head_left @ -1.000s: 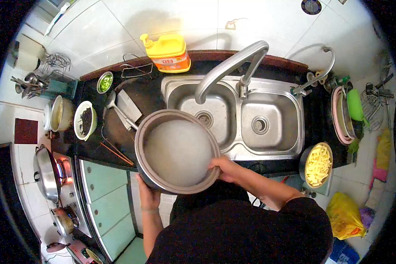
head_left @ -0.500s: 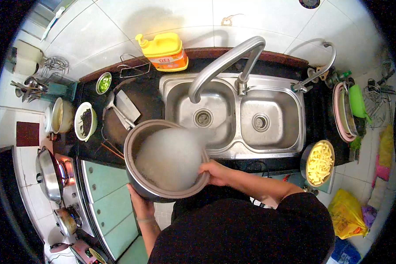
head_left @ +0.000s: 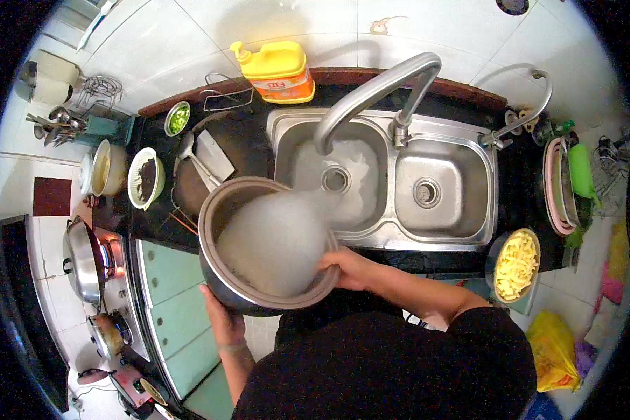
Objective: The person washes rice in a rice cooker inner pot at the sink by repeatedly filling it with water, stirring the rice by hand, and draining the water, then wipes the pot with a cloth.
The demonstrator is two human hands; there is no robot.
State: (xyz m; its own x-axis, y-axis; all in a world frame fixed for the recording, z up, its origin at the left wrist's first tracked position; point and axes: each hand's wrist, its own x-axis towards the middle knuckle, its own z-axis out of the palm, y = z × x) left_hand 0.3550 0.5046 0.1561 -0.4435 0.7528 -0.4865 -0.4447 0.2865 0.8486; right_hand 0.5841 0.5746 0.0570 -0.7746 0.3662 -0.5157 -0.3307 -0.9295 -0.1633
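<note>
A large pot [head_left: 222,285], dark outside with a greyish-brown inner wall, is held at the sink's near left side. It tips toward the left basin [head_left: 302,157]. Pale, cloudy, blurred contents [head_left: 269,245] fill its middle, and a whitish smear reaches over the rim toward the basin. My left hand [head_left: 224,318] supports the outer wall from the lower left. At the right rim, my right hand [head_left: 350,269] is closed on the edge. Whitish liquid lies around the left basin's drain. The curved faucet [head_left: 378,91] hangs above it.
Left of the sink are a spatula [head_left: 215,155], a white bowl with dark food [head_left: 147,180] and chopped greens [head_left: 178,119]. A lidded wok [head_left: 84,262] sits over a lit burner [head_left: 107,257]. Right of me stands a bowl of cut yellow pieces [head_left: 516,266]. A yellow detergent jug [head_left: 280,73] stands behind.
Whitish liquid now spreads in the left basin, which looked mostly bare before. The view has shifted slightly, and both hands keep their hold on the tilted pot.
</note>
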